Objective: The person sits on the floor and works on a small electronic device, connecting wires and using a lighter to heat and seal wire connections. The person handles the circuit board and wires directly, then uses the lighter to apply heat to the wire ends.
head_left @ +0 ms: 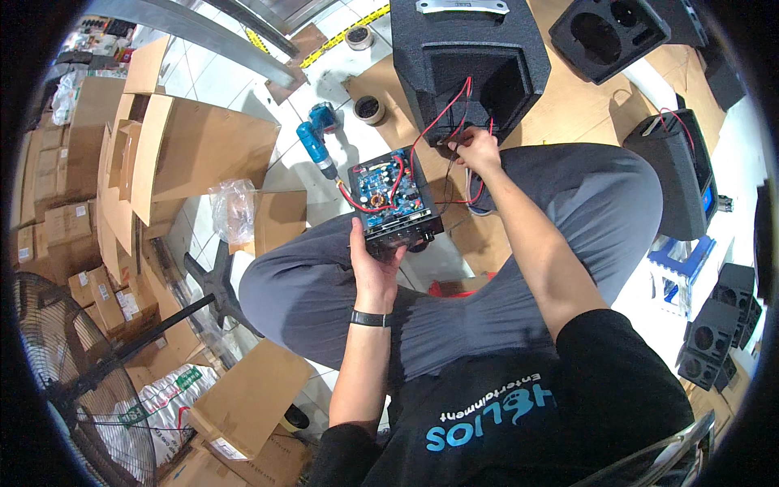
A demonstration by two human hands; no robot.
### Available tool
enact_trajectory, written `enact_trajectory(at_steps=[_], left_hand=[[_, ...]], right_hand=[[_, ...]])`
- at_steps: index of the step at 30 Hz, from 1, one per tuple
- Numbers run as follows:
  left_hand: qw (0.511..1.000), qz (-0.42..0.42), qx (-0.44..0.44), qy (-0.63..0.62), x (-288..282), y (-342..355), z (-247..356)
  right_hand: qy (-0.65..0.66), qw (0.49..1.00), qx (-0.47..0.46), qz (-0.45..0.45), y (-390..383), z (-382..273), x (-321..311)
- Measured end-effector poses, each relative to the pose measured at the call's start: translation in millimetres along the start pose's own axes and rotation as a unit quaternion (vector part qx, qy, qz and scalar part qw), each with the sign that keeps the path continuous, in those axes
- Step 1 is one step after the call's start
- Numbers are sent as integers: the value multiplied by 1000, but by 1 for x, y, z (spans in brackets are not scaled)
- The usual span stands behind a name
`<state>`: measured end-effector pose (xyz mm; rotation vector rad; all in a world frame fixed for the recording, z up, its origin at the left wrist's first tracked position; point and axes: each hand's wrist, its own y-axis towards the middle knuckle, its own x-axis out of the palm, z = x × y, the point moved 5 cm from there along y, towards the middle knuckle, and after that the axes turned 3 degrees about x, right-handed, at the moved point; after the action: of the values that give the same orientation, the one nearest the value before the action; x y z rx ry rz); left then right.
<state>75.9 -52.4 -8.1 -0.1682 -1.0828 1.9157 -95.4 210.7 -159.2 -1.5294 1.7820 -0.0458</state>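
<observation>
My left hand [373, 260] grips the underside of an amplifier module [385, 191], a blue circuit board on a black panel with red wires attached. My right hand [479, 150] pinches thin wires [450, 150] at the lower edge of the open cavity of a black speaker cabinet [426, 69]. Red and dark wires run between the module and that cavity; where some of them end inside is hidden. A blue cordless drill [312, 142] lies on the floor to the left of the module, its front end near the module's upper left corner.
Cardboard boxes [191, 142] crowd the left, above a standing fan [65, 365]. Tape rolls [369, 109] and a clear bag [231, 211] lie nearby. More black cabinets [608, 36] stand at the upper and lower right, with a blue stool [682, 260]. My crossed legs surround the work.
</observation>
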Motion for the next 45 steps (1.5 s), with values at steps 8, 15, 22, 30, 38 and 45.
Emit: enact_trajectory(at_steps=[8,15,22,30,38,45], left_hand=[[998,-18,-61,-5,1,14,-17],[995,-1,-70,68,4,18,-21],[990,16,-75,117,12,56,-34],[972,8,-116,202,14,122,-51],[947,-48,-164,271,21,167,-50],[918,-65,-200,336,25,189,-36]], right_hand=[[-22,995,-29,96,8,-8,-13],[59,978,-162,115,6,-18,-11],[-101,981,-130,104,-15,-33,-26],[-329,941,5,-81,-20,-64,-57],[-503,841,9,-199,-22,-124,-98],[-413,851,-18,-323,-39,-114,-109]])
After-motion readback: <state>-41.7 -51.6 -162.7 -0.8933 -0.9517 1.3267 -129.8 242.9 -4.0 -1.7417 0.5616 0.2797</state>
